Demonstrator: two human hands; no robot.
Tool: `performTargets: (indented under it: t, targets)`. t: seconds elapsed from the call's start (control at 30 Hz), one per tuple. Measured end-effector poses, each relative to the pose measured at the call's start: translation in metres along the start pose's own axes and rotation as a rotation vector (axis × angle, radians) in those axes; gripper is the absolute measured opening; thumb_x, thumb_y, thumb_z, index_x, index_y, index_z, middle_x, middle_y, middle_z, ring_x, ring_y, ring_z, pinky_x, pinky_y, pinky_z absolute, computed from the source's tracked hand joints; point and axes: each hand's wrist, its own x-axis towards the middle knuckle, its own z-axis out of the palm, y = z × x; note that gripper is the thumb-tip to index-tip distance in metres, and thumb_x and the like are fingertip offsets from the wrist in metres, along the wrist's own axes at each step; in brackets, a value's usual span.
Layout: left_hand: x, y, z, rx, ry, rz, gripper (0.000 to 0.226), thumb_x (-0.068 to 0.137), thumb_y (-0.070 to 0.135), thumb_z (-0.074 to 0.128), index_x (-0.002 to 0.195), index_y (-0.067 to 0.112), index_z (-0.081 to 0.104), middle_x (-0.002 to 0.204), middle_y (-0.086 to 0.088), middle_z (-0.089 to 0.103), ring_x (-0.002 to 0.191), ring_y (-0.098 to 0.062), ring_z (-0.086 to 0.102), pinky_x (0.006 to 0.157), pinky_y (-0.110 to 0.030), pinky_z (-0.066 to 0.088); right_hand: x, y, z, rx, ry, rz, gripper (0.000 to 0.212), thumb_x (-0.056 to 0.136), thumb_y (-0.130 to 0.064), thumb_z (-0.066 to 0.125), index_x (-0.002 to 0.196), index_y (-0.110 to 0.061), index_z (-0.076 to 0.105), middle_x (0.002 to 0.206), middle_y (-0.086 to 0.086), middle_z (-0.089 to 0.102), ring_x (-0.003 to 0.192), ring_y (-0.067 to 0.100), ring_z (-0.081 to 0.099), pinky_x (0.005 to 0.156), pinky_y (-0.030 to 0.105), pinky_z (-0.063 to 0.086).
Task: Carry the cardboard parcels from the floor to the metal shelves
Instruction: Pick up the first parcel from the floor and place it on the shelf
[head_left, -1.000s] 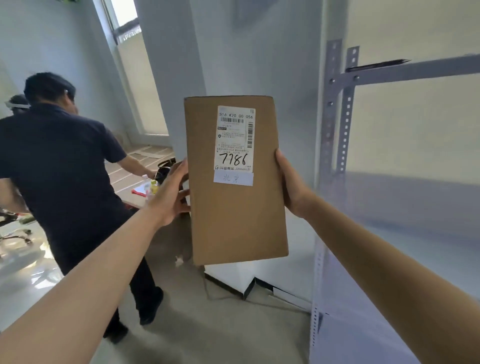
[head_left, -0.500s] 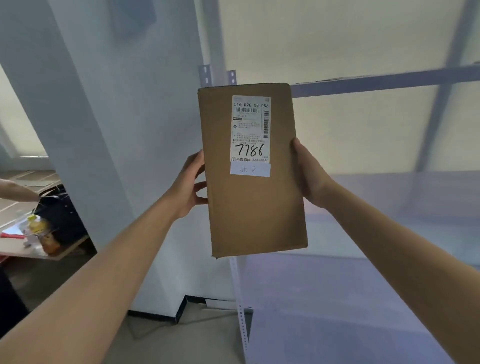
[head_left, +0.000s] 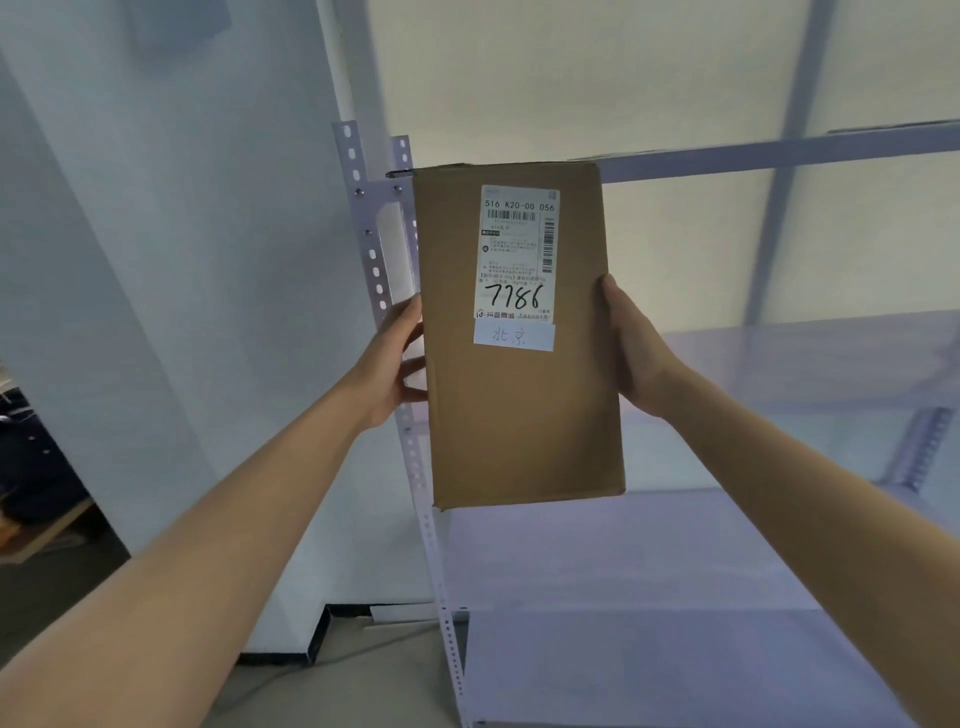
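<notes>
Both arms out, left hand and right hand pressing flat on the sides of an upright box, up in front of the metal shelf. Label reads "516 K20-00 056", handwritten "7786", with "北京" below.

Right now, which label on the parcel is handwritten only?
The small blank strip below the printed shipping label; it carries only pen characters, no barcode or print.

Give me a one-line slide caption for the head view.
Both hands, left and right, hold cardboard parcel 7786 upright before the metal shelves.
</notes>
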Motion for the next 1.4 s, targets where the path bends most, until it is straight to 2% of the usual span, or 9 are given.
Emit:
performTargets:
  t: [0.1,0.17,0.23,0.5,0.67,0.87,1.03,1.2,1.4]
  targets:
    - [0.001,-0.005,0.001,-0.013,-0.014,-0.003,0.055,0.095,0.062,0.039,0.139,0.03,0.044,0.133,-0.013,0.054,0.085,-0.018,0.059,0.056,-0.032,0.055,-0.002,0.007,-0.001,-0.001,0.007,0.014,0.092,0.067,-0.09,0.05,0.145,-0.043,0.051,0.147,-0.013,0.058,0.137,0.022,0.053,0.118,0.052,0.036]
    - [0.005,-0.01,0.0,-0.009,-0.04,-0.024,0.063,0.095,0.062,0.039,0.141,0.019,0.041,0.152,-0.021,0.035,0.106,-0.044,0.059,0.057,-0.032,0.054,-0.003,0.011,-0.001,0.001,0.006,0.013,0.089,0.068,-0.089,0.05,0.144,-0.042,0.053,0.145,-0.013,0.06,0.134,0.021,0.056,0.117,0.05,0.039]
    - [0.009,-0.017,-0.002,-0.04,-0.062,-0.051,0.068,0.095,0.062,0.038,0.143,0.014,0.04,0.154,-0.027,0.023,0.133,-0.061,0.027,0.054,-0.031,0.052,-0.004,0.016,0.0,0.002,0.011,0.017,0.087,0.07,-0.087,0.049,0.144,-0.041,0.053,0.144,-0.012,0.061,0.132,0.02,0.058,0.116,0.049,0.041]
    - [-0.005,-0.082,-0.016,-0.033,-0.026,-0.16,0.063,0.091,0.067,0.039,0.14,0.027,0.042,0.132,-0.014,0.056,0.13,-0.047,0.044,0.062,-0.033,0.053,-0.027,0.076,0.022,0.024,0.054,0.082,0.086,0.076,-0.087,0.046,0.147,-0.04,0.05,0.148,-0.014,0.057,0.14,0.017,0.051,0.122,0.05,0.032]
    - [-0.038,-0.179,-0.024,-0.066,-0.057,-0.317,0.07,0.072,0.077,0.054,0.132,0.043,0.048,0.143,0.006,0.053,0.13,-0.027,0.051,0.08,-0.045,0.056,-0.076,0.174,0.032,0.072,0.071,0.201,0.067,0.097,-0.069,0.032,0.148,-0.03,0.051,0.142,-0.008,0.064,0.131,0.015,0.06,0.118,0.045,0.039]
    - [-0.077,-0.284,-0.018,-0.158,-0.021,-0.512,0.064,0.074,0.069,0.056,0.131,0.039,0.051,0.137,0.006,0.058,0.122,-0.025,0.056,0.071,-0.04,0.056,-0.115,0.283,0.029,0.058,0.112,0.343,0.06,0.099,-0.065,0.035,0.145,-0.032,0.053,0.138,-0.014,0.066,0.132,0.012,0.058,0.117,0.041,0.041]
    - [-0.102,-0.358,-0.016,-0.194,-0.018,-0.625,0.062,0.07,0.069,0.058,0.127,0.044,0.054,0.136,0.012,0.06,0.123,-0.022,0.056,0.083,-0.047,0.055,-0.138,0.357,0.025,0.084,0.16,0.485,0.051,0.102,-0.058,0.035,0.132,-0.026,0.062,0.108,-0.02,0.078,0.102,-0.001,0.073,0.097,0.029,0.053]
    - [-0.12,-0.395,-0.018,-0.208,-0.034,-0.659,0.063,0.07,0.072,0.058,0.128,0.047,0.054,0.135,0.019,0.061,0.122,-0.021,0.057,0.079,-0.044,0.056,-0.153,0.396,0.027,0.064,0.144,0.582,0.078,0.083,-0.08,0.046,0.146,-0.035,0.053,0.144,-0.014,0.062,0.137,0.015,0.053,0.121,0.047,0.033]
    - [-0.127,-0.405,-0.019,-0.215,-0.029,-0.659,0.058,0.07,0.071,0.058,0.123,0.048,0.056,0.134,0.017,0.061,0.111,-0.019,0.059,0.068,-0.037,0.054,-0.152,0.406,0.026,0.067,0.11,0.6,0.078,0.078,-0.085,0.044,0.144,-0.044,0.052,0.147,-0.016,0.058,0.14,0.017,0.049,0.122,0.05,0.03]
